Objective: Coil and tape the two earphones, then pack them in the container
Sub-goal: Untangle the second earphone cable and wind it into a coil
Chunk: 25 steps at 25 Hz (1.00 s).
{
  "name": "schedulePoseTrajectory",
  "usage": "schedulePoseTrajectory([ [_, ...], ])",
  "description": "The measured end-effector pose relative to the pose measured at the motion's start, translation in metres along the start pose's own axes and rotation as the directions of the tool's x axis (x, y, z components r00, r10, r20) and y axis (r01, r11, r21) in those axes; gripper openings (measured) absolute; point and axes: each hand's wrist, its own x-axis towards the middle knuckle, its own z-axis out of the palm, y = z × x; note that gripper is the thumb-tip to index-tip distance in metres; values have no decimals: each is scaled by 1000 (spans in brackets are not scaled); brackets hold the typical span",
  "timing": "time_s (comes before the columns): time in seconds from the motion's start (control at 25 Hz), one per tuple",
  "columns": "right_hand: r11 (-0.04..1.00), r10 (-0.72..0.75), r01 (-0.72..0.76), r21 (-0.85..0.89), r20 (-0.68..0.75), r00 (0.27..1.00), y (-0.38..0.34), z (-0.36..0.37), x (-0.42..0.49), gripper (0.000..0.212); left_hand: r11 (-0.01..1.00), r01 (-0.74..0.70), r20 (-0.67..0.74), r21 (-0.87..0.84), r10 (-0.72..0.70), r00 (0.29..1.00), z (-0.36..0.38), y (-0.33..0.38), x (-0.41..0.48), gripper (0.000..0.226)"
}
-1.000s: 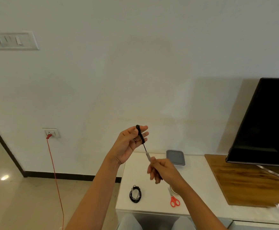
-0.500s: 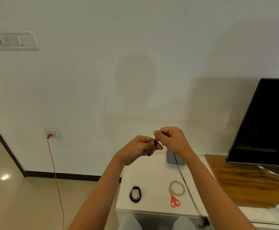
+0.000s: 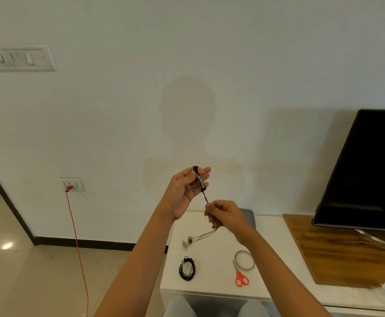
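My left hand (image 3: 184, 191) is raised above the white table (image 3: 212, 284), with a black earphone cable (image 3: 199, 179) wound around its fingers. Just below it, my right hand (image 3: 223, 215) pinches the same cable; the loose end trails down and left to blurred earbuds (image 3: 188, 241). A second earphone (image 3: 187, 268) lies coiled on the table near its front left. A grey container (image 3: 248, 216) sits at the table's back, mostly hidden behind my right hand. A roll of clear tape (image 3: 244, 260) lies at the front right of the table.
Red-handled scissors (image 3: 240, 276) lie touching the tape roll. A television (image 3: 365, 175) stands on a wooden board (image 3: 338, 250) to the right. A red cord (image 3: 77, 243) hangs from a wall socket on the left. My knees show below the table's front edge.
My right hand has dropped from beside the left hand's fingers to below them, pulling the cable down. The loose end has swung from lower right to the left.
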Motion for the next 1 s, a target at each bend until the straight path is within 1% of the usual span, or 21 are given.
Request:
schedulePoseTrajectory([
  [0.08,999,-2,3,-53,17,1000,-4,4,-9,25,982,-10,-43,188,18,999,-8,-3,3,30],
  [0.12,997,-20,20,-76,-1,1000,-10,3,-11,23,953,-5,-45,303,19,999,-12,-6,2,30],
  [0.2,979,-83,75,-191,-35,996,-25,-2,-13,20,861,16,-32,509,0,1000,-19,-13,0,30],
  [0.24,954,-123,109,-278,-35,992,-34,-7,-13,19,816,23,-15,578,-17,1000,-20,-15,-3,28],
  [0.28,912,-170,148,-382,-24,985,-42,-12,-11,19,796,32,12,604,-50,999,-20,-16,-6,27],
  [0.32,853,-219,187,-487,-8,976,-50,-16,-8,18,808,55,41,586,-97,994,-17,-15,-9,26],
  [0.36,800,-257,213,-561,1,966,-57,-21,-5,17,836,92,64,540,-150,987,-13,-14,-12,27],
  [0.4,778,-279,224,-587,-3,960,-62,-25,-1,16,862,133,80,490,-196,977,-9,-12,-14,28],
  [0.44,798,-281,225,-559,-15,960,-66,-30,2,13,881,168,95,443,-232,968,-5,-10,-15,30],
  [0.52,896,-239,199,-398,-53,970,-68,-38,8,6,901,206,123,382,-271,955,-3,-12,-17,33],
  [0.6,964,-175,152,-219,-88,981,-61,-41,13,5,935,226,163,275,-277,947,0,-15,-19,35],
  [0.68,995,-95,92,-38,-92,991,-48,-37,13,5,966,228,203,122,-250,947,3,-17,-22,37],
  [0.76,995,-19,26,98,-70,997,-33,-27,8,11,974,221,206,-43,-208,956,8,-15,-24,38],
  [0.84,981,42,-28,194,-67,997,-22,-17,0,15,961,213,172,-179,-183,968,11,-12,-25,38],
  [0.92,935,104,-75,348,-67,992,-19,-9,-7,18,946,206,146,-250,-173,974,10,-9,-25,37],
  [1.0,865,163,-128,485,-31,986,-23,-4,-14,18,934,204,108,-295,-179,978,7,-8,-25,35],
])
